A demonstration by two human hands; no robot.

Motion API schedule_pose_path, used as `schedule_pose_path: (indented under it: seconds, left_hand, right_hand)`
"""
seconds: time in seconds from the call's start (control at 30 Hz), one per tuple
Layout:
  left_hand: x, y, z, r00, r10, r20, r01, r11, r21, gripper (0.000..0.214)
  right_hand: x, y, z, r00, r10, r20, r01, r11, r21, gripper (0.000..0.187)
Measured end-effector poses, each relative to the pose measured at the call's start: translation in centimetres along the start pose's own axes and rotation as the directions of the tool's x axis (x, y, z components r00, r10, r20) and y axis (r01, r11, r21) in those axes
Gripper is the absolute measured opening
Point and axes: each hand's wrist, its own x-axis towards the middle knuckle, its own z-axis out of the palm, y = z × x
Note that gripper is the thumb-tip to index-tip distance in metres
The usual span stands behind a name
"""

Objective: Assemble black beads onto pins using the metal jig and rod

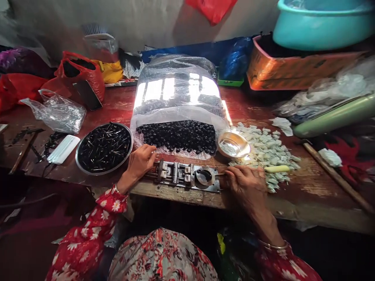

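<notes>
Left hand: your fingers lie on the left end of the metal jig; you cannot tell if they clench it.
Right hand: clenched, pinching a thin metal rod at the jig's round end.
Jig: between your hands, at the edge of the wooden bench.
Left of your grip: a steel bowl of black beads and pins.
Ahead of your grip: a plastic bag of black beads.
Right of your grip: a shallow metal dish and a heap of pale green chips.
</notes>
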Motion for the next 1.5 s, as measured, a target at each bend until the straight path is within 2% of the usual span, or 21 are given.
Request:
schedule_pose_path:
  seconds: [0.13,0.27,0.4,0.53,0.6,0.7,0.87,0.93,1.0,1.1,1.17,1.3,1.4,1.5]
  left_hand:
    - [3.3,-0.2,2.3,0.984,-0.155,0.092,0.15,0.987,0.056,0.015]
    - [4.8,-0.6,3.5,0.961,-0.213,0.176,0.199,0.975,0.097,0.017]
    - [4.2,-1.3,4.1,0.979,-0.159,0.132,0.157,0.987,0.025,0.013]
    - [3.2,-1.9,4.1,0.995,-0.088,0.039,0.092,0.988,-0.127,0.012]
    - [2.7,-1.9,3.9,0.996,-0.089,-0.002,0.087,0.971,-0.221,0.013]
    - [2.2,-1.5,3.7,0.994,-0.107,-0.038,0.086,0.925,-0.37,0.016]
    - [0.6,-0.1,3.0,0.984,-0.177,-0.013,0.141,0.826,-0.546,0.018]
    - [-0.4,0.6,2.5,0.974,-0.227,0.015,0.192,0.782,-0.593,0.016]
    - [-1.4,1.4,1.9,0.961,-0.273,0.052,0.243,0.736,-0.632,0.015]
    - [-2.7,2.5,1.1,0.958,-0.277,0.073,0.256,0.716,-0.649,0.014]
    - [-3.2,3.2,0.8,0.975,-0.218,0.03,0.188,0.753,-0.63,0.012]
    - [-4.0,3.9,0.6,0.996,-0.001,-0.09,-0.048,0.843,-0.536,0.016]
    - [-4.6,3.9,0.9,0.99,0.119,-0.077,-0.14,0.902,-0.409,0.019]
    - [-4.9,3.9,1.2,0.978,0.207,-0.019,-0.205,0.94,-0.273,0.02]
  right_hand:
    - [1.3,-1.3,-0.1,0.999,-0.02,-0.036,0.025,0.99,0.138,0.032]
    - [4.3,-4.1,-0.3,0.999,-0.029,0.039,0.017,0.96,0.279,0.026]
    - [8.7,-8.2,0.1,0.972,-0.074,0.222,0.012,0.963,0.268,0.021]
    - [12.7,-11.7,1.5,0.895,-0.116,0.43,0.047,0.985,0.166,0.019]
    - [13.9,-12.9,2.2,0.862,-0.119,0.492,0.069,0.99,0.119,0.021]
    - [14.7,-13.7,2.8,0.847,-0.112,0.52,0.073,0.993,0.094,0.027]
    - [14.2,-13.6,2.6,0.849,-0.094,0.519,0.049,0.994,0.1,0.024]
    - [13.5,-13.2,2.2,0.882,-0.085,0.464,0.007,0.986,0.168,0.018]
    - [12.6,-12.7,1.6,0.93,-0.062,0.361,-0.044,0.959,0.279,0.011]
    - [10.7,-12.1,0.3,0.974,-0.032,0.223,-0.079,0.879,0.47,0.006]
    - [9.2,-11.9,-0.6,0.987,-0.023,0.16,-0.075,0.813,0.577,0.006]
    - [6.1,-12.0,-1.9,0.995,-0.058,0.076,-0.01,0.733,0.68,0.014]
    - [4.2,-12.4,-2.0,0.992,-0.081,0.094,-0.003,0.745,0.667,0.012]
    - [2.8,-13.0,-1.7,0.996,-0.047,0.074,-0.011,0.77,0.638,0.011]
